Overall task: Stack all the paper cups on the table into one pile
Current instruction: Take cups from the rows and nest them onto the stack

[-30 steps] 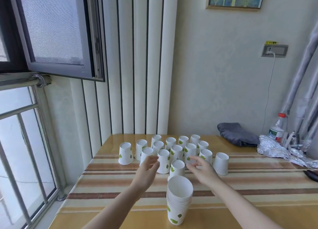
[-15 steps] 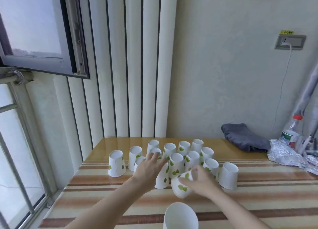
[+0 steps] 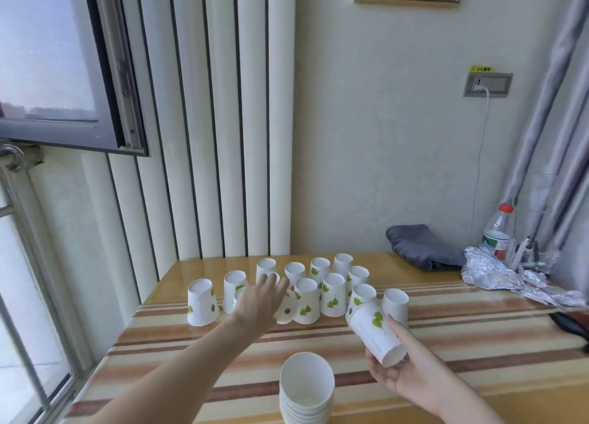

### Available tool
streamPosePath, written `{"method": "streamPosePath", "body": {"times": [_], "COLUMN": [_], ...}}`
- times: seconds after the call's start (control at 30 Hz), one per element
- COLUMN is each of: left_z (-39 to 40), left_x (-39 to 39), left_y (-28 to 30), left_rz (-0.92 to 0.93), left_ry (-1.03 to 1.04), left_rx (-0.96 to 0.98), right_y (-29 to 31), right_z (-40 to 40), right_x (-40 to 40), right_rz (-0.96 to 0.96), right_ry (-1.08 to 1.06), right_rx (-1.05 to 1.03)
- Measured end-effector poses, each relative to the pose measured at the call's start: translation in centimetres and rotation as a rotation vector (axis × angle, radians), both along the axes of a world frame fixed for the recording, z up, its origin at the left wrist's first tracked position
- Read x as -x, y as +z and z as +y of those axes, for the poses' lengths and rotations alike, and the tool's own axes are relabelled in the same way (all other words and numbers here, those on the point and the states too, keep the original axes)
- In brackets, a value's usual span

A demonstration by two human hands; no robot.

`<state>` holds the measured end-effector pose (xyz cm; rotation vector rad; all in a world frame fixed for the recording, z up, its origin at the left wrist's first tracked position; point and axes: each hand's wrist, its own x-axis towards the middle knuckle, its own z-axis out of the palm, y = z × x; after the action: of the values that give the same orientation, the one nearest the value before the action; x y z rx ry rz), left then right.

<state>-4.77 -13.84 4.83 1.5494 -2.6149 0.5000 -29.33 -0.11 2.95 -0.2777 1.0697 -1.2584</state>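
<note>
**Stacking paper cups at a striped table**

Gripping one leaf-printed paper cup (image 3: 376,336) tilted on its side in mid-air, the right hand (image 3: 403,371) had its fingers wrapped around the cup's rim end, just right of the upright stack of nested cups (image 3: 306,388) at the table's near edge. The left hand (image 3: 259,301) reached over the cluster of upside-down cups (image 3: 333,293) near the middle of the striped table (image 3: 478,337), fingers spread and loose, touching or nearly touching one tilted cup (image 3: 285,310); a firm grasp could not be told. A folded grey cloth (image 3: 424,246), crumpled foil (image 3: 510,278) and a red-capped plastic bottle (image 3: 498,230) lay at the far right.
</note>
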Motion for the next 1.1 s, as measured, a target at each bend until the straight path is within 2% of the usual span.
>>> {"method": "streamPosePath", "body": {"times": [0.07, 0.13, 0.2, 0.23, 0.3, 0.37, 0.47, 0.57, 0.63, 0.8, 1.0, 1.1], "left_z": [1.8, 4.1, 6.2, 7.1, 9.0, 10.9, 13.1, 14.4, 14.9, 15.2, 15.5, 15.5], "left_x": [-1.0, -1.8, -2.5, -2.9, -3.9, -4.8, -5.9, -6.7, -6.9, -7.1, -5.7, -4.0], "left_y": [1.7, 3.5, 4.4, 4.4, 4.0, 3.4, 1.9, 1.1, 1.7, 3.6, 5.1, 4.9], "left_rz": [0.423, 0.958, 1.442, 1.625, 1.867, 1.995, 1.993, 1.865, 1.807, 1.712, 1.638, 1.562], "left_ry": [0.077, 0.19, 0.263, 0.274, 0.249, 0.211, 0.14, 0.053, -0.014, -0.044, -0.179, -0.223], "left_rx": [-0.068, -0.224, -0.565, -0.733, -0.943, -1.031, -1.065, -1.029, -0.956, -0.719, -0.597, -0.608], "right_y": [0.8, 1.8, 3.0, 3.5, 4.6, 5.5, 5.5, 4.5, 4.3, 3.2, 1.4, 0.8], "right_z": [0.7, 1.5, 2.3, 2.6, 3.4, 4.3, 5.1, 6.0, 6.7, 6.7, 7.3, 7.5], "right_x": [-0.4, -1.2, -2.2, -2.7, -3.9, -5.2, -7.2, -8.6, -9.4, -11.2, -11.3, -9.8], "right_rz": [-0.005, 0.0, 0.006, 0.016, 0.032, 0.048, 0.159, 0.456, 0.681, 1.044, 1.137, 1.116], "right_ry": [-0.015, -0.037, -0.036, -0.027, -0.018, -0.03, -0.092, -0.14, -0.157, -0.054, 0.122, 0.14], "right_rx": [0.054, 0.117, 0.189, 0.224, 0.282, 0.309, 0.31, 0.398, 0.462, 0.56, 0.576, 0.524]}}
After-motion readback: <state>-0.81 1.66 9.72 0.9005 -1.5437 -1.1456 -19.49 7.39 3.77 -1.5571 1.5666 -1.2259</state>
